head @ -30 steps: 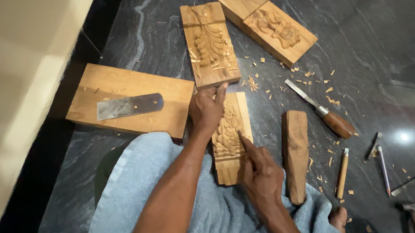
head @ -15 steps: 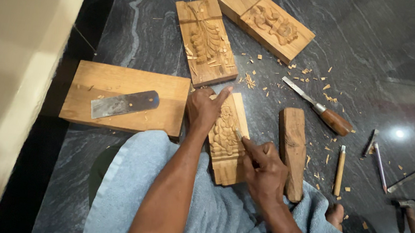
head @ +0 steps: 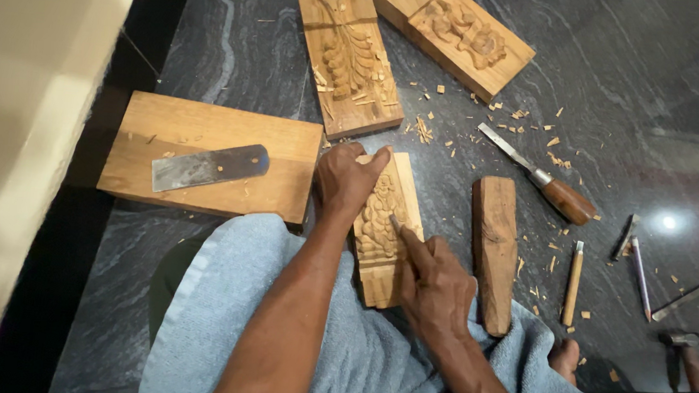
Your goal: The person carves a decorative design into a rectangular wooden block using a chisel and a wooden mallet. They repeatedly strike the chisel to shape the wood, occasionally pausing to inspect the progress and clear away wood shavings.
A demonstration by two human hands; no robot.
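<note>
A narrow wooden block with a carved figure (head: 380,224) lies on the dark stone floor, its near end on a blue towel (head: 354,355) over my lap. My left hand (head: 347,180) presses down on the block's far end. My right hand (head: 434,282) is closed around a small carving tool (head: 397,225) whose tip touches the carving near its middle.
A plain wooden board (head: 203,152) with a flat metal blade (head: 206,166) lies at left. Two carved panels (head: 348,59) (head: 458,30) lie beyond. A wooden mallet block (head: 493,249), a wooden-handled chisel (head: 538,174), small tools (head: 573,281) and wood chips sit at right.
The view has shifted slightly. My right hand has edged the tool along the carving; my left hand keeps its hold on the block's far end.
</note>
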